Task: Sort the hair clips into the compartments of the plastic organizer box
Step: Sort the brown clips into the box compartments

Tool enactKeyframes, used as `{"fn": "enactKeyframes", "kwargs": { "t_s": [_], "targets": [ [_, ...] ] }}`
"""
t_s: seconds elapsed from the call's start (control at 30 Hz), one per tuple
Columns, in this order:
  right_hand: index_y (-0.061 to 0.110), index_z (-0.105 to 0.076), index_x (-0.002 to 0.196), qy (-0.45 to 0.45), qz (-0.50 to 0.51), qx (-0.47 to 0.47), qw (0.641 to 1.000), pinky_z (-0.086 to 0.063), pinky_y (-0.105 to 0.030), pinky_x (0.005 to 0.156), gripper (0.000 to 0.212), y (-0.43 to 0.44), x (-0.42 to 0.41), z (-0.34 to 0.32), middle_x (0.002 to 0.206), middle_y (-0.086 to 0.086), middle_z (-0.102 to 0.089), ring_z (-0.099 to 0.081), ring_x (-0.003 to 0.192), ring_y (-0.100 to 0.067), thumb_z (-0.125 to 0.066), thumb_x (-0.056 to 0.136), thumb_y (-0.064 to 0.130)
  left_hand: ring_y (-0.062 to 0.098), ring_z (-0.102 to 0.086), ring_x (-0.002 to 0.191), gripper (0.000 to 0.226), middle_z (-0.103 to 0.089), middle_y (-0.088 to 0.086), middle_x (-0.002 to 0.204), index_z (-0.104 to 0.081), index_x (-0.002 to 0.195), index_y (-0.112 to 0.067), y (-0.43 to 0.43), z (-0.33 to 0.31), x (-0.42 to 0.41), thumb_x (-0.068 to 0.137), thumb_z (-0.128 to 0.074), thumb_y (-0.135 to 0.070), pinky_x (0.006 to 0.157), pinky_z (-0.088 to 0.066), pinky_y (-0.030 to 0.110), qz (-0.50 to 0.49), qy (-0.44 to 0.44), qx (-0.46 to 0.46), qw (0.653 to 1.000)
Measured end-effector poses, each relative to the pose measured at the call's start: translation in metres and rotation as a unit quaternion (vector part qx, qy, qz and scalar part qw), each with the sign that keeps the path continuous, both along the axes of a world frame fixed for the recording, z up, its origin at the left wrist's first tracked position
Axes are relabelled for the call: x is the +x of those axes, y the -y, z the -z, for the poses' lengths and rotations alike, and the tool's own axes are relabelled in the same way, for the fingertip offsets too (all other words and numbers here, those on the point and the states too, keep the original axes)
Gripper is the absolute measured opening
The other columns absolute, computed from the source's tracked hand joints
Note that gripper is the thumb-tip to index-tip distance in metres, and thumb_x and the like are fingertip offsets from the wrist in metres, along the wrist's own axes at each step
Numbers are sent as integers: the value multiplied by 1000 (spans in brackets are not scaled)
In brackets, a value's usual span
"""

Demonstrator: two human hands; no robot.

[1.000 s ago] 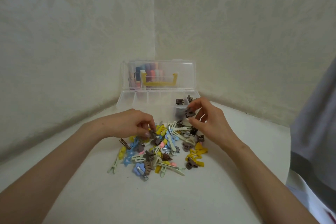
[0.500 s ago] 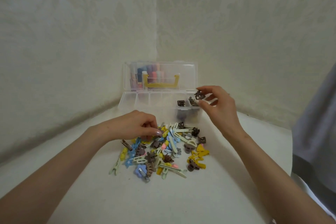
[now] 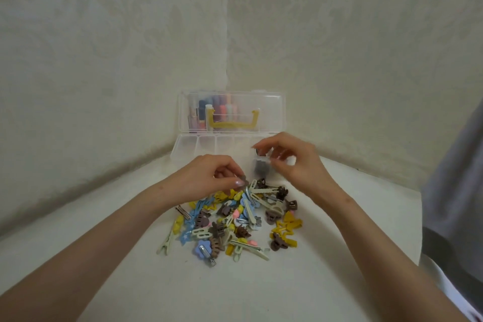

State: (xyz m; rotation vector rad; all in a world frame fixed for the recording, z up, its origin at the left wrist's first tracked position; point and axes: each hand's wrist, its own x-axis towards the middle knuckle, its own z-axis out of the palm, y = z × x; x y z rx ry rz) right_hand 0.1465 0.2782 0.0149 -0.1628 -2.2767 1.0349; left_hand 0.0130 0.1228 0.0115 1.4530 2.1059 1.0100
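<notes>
A pile of hair clips [image 3: 235,219] in brown, yellow, blue and pale green lies on the white table. Behind it stands the clear plastic organizer box [image 3: 206,144], lid [image 3: 269,112] upright. My left hand [image 3: 209,178] rests at the pile's far edge and pinches a small brown clip [image 3: 243,179] between thumb and forefinger. My right hand [image 3: 295,165] hovers, blurred, over the rightmost compartment [image 3: 261,167], where dark brown clips lie. Its thumb and forefinger are apart, and I see nothing between them. The other compartments look bare.
Coloured thread spools [image 3: 219,110] and a yellow handle [image 3: 231,124] show through the lid. Two patterned walls meet in a corner right behind the box. Grey clothing [image 3: 454,191] fills the right edge, beside the table's right rim.
My right hand carried a brown clip from the pile up to the box's right end and now hangs over that compartment without it. My left hand picked a brown clip out of the pile.
</notes>
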Motion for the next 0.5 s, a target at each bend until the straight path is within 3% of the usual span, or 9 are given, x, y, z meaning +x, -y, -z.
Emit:
{"fn": "enactKeyframes", "kwargs": {
  "t_s": [0.07,0.13,0.3,0.4,0.5],
  "targets": [
    [24,-69,105,55,-81,2,995,-44,-14,74,43,6,4,7,96,4,-65,-59,83,-8,-64,74,-7,6,-68,71,20,-73,0,87,-58,101,-18,-2,2,4,84,-65,-25,63,-47,10,-11,48,15,999],
    [30,-67,107,84,-101,4,991,-45,-15,75,42,9,3,16,97,6,-64,-59,84,-11,-71,75,3,8,-68,70,23,-74,2,86,-54,102,-16,-2,3,7,84,-64,-25,58,-44,9,-22,77,26,996],
    [25,-71,94,78,-45,-14,996,-47,-23,69,26,13,2,27,84,4,-63,-57,74,-14,-77,73,11,6,-66,64,20,-71,-4,72,-54,102,-16,-4,6,11,85,-62,-24,60,-44,13,-24,74,38,996],
    [27,-68,85,35,25,-32,999,-42,-13,64,23,7,4,25,77,11,-62,-52,67,0,-77,73,11,8,-66,65,15,-73,-2,79,-54,102,-14,-3,7,9,88,-59,-17,60,-44,12,-16,71,42,996],
    [26,-67,86,-55,150,-91,983,-39,-11,62,18,-14,4,18,79,9,-63,-49,63,0,-74,75,13,8,-67,67,13,-74,0,83,-57,100,-12,-3,7,7,88,-58,-16,62,-47,12,-17,68,44,997]
  ]
}}
